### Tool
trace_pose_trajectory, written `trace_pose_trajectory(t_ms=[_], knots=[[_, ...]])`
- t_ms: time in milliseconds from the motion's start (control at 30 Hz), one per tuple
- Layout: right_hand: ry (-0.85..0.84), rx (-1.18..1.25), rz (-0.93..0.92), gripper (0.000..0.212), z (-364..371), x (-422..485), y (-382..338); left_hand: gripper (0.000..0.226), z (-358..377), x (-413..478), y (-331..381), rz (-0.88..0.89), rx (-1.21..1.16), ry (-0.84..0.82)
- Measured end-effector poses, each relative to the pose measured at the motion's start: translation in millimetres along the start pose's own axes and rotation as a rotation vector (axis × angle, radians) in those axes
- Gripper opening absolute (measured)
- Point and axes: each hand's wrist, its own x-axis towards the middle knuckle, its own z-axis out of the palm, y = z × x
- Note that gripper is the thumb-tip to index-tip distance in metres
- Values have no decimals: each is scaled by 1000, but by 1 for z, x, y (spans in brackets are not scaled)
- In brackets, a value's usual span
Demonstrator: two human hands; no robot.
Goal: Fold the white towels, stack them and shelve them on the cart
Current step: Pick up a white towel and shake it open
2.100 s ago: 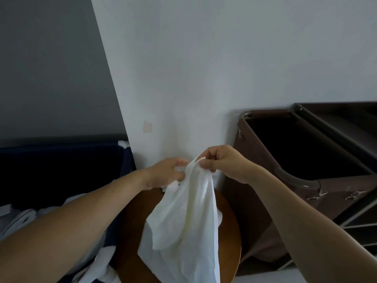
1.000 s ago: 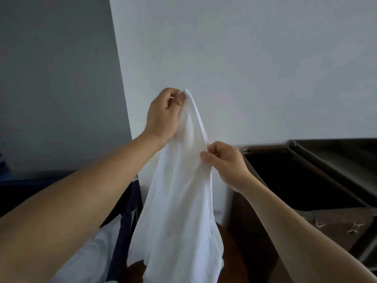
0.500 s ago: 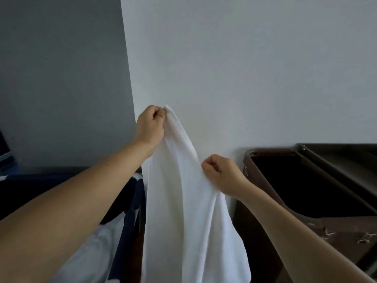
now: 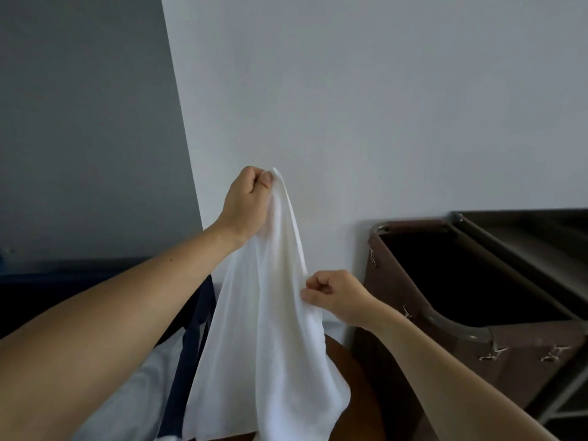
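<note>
A white towel (image 4: 270,338) hangs lengthwise in front of the wall. My left hand (image 4: 246,205) grips its top corner, raised high. My right hand (image 4: 334,296) pinches the towel's right edge lower down, about halfway along. The towel's lower end drapes down over a round wooden table (image 4: 353,386), mostly hidden behind it. The cart (image 4: 525,265) stands at the right, dark brown with a metal frame.
The cart's brown linen bag (image 4: 461,281) gapes open next to the wall. At the lower left a dark blue bin (image 4: 191,338) holds more white linen (image 4: 136,393). A white wall corner (image 4: 181,122) rises straight ahead.
The towel was lifted off the table and hung from my left hand. My right hand has slid down its right edge. In the last half second my left hand rose a little.
</note>
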Motion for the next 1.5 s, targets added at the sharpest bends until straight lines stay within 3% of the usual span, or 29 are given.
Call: trace_pose_trajectory(t_ms=[233,500,733,833,967,1033,1100,1233,1333,1400,1500], knots=[[126,-8,95,23,6,-7,43,21,-3,12,-2,22,-6,40],[74,8,192,14,9,-21,72,18,-14,26,-17,-4,64,122],[242,109,241,14,5,-22,87,19,-21,28,-39,-99,155,182],[303,125,197,27,-1,-23,81,19,-25,26,-47,-151,223,239],[318,-32,204,3,-11,-20,67,20,-31,20,-53,-185,314,239],[367,-50,142,5,-18,-14,47,23,-27,8,-50,-160,531,122],[394,-97,33,5,-23,-4,16,25,-14,-13,-41,-67,685,-143],[323,-259,-145,8,-27,11,-40,37,8,-44,-19,14,427,-667],[284,-270,-165,11,-30,14,-53,33,0,-46,-14,-77,194,-792],[259,-215,-147,12,-28,14,-54,28,-6,-46,-15,-50,201,-807],[252,-88,-112,12,-18,12,-50,38,-9,-42,-14,20,324,-749]])
